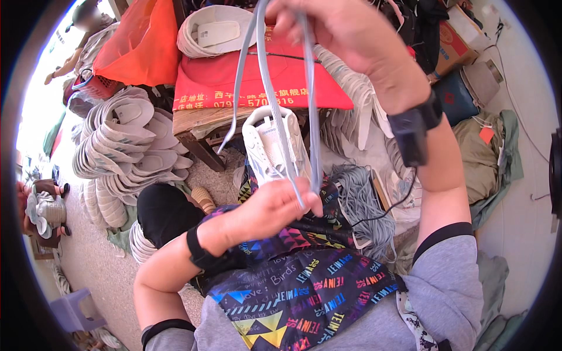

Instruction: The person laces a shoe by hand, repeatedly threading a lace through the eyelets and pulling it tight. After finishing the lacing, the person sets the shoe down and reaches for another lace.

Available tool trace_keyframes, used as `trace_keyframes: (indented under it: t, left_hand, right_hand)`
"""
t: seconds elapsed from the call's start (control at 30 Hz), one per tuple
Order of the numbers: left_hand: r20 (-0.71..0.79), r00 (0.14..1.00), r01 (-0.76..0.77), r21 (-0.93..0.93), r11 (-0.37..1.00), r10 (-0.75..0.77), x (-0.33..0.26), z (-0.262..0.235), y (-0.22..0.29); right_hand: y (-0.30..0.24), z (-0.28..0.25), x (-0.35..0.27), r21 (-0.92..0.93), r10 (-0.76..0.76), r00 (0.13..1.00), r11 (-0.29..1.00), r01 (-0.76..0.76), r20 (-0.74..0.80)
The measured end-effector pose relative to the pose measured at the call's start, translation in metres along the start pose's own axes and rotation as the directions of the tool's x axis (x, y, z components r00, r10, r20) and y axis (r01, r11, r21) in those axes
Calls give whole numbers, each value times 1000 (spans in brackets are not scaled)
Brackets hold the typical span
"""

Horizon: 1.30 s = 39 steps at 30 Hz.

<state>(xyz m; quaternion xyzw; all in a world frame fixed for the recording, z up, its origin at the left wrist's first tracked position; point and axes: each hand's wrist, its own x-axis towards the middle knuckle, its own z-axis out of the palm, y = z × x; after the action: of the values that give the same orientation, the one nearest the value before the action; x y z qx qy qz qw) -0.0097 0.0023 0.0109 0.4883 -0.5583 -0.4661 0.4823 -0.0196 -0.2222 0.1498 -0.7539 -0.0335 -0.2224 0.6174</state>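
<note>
A long grey shoelace (264, 70) loops between my two hands. My left hand (275, 206) pinches it low, in front of my patterned apron (298, 286). Up over the table, my right hand (336, 29) is closed on the upper part of the lace; its fingertips are partly cut off by the frame's top edge. One loose end of the lace hangs left of the shoe. Behind the strands, a white shoe upper (253, 143) stands toe toward me, just beyond my left hand, with its lower part hidden by that hand.
A wooden table (205, 126) with a red cloth (205, 76) bears another white shoe upper (225, 35). Stacked uppers (111, 140) fill the left floor. Bundled grey laces (366, 202) lie right of my lap. A purple stool (76, 310) stands lower left; a person (88, 35) is far left.
</note>
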Motion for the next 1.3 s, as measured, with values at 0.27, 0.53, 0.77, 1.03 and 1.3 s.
trace_keyframes:
  t: [0.27, 0.53, 0.77, 1.03, 1.3]
  left_hand:
    - [-588, 792, -23, -301, 953, -167, 11, -58, -22]
    - [-537, 841, -247, -483, 840, -62, 25, -71, 4]
    - [-614, 780, -128, -349, 928, -123, 20, -53, -17]
    - [-599, 800, 206, 205, 957, -44, -2, -40, -55]
    - [-396, 882, 42, 609, 792, 257, -10, -39, -74]
  right_hand:
    - [66, 27, -123, -667, -60, 936, 686, 292, 348]
    - [110, 55, -206, -614, -71, 831, 639, 463, 552]
    - [111, 56, -185, -720, 83, 986, 693, 47, 144]
    - [129, 41, -167, -661, 150, 956, 748, 57, 252]
    - [127, 36, -170, -487, 280, 951, 854, -186, 128]
